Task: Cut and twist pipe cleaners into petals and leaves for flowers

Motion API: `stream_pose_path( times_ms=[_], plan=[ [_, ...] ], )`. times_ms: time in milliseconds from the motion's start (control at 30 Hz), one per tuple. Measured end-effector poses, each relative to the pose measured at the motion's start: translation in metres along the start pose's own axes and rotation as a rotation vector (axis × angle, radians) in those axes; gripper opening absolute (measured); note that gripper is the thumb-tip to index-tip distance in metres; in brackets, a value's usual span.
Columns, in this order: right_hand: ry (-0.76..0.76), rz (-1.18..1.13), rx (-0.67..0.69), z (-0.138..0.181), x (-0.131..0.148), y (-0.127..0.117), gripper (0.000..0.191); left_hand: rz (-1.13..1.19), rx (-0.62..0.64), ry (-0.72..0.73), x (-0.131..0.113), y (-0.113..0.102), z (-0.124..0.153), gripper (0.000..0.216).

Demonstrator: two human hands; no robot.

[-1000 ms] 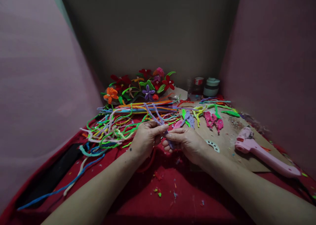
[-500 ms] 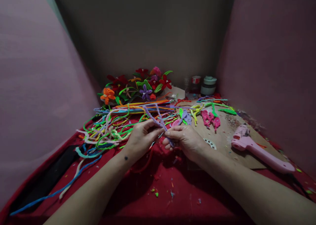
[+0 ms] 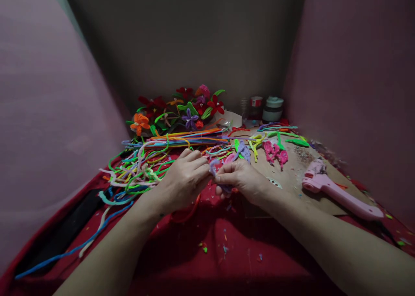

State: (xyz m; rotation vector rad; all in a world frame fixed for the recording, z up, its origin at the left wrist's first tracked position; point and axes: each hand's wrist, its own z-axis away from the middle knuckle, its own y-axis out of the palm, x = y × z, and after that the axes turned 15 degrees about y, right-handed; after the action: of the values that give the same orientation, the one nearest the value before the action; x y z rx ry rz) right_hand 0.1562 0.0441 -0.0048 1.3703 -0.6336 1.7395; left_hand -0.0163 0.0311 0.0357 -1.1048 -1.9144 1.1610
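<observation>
Between my two hands, over the red cloth, is a light purple pipe cleaner, bent into a curve. My left hand is closed on one part of it, its back turned up so the fingertips are mostly hidden. Thumb and forefinger of my right hand pinch the same pipe cleaner, and a bit of purple shows under those fingers. Just beyond my right hand lie purple pipe-cleaner petals and a pink petal.
Loose pipe cleaners spread on the left, with a straight bundle behind. Pipe-cleaner flowers stand at the back. A pink glue gun rests on a cardboard sheet at right, near pink petals. A lidded jar stands behind.
The purple pipe cleaner's two long upright ends are now bent down into a curve. My left hand has rolled over, its knuckles now up, close to my right hand, which keeps its pinch.
</observation>
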Motion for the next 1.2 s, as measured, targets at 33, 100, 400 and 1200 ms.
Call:
stream_pose_path(
  times_ms=[33,100,400,1200],
  plan=[
    [-0.047,0.093,-0.049,0.0,-0.001,0.0,0.017,0.052,-0.008,-0.082,-0.002,0.001,-0.001,0.014],
    [-0.213,0.356,-0.207,0.001,-0.005,0.001,0.019,0.272,-0.056,-0.331,-0.005,0.004,-0.003,0.011],
    [-0.621,0.7,-0.514,0.007,-0.011,0.005,0.02,1.391,-0.315,-0.9,-0.002,0.013,-0.006,0.017],
    [-0.511,0.57,-0.446,0.009,-0.007,0.007,0.021,0.871,-0.068,-0.603,-0.002,0.007,0.0,0.026]
  ],
)
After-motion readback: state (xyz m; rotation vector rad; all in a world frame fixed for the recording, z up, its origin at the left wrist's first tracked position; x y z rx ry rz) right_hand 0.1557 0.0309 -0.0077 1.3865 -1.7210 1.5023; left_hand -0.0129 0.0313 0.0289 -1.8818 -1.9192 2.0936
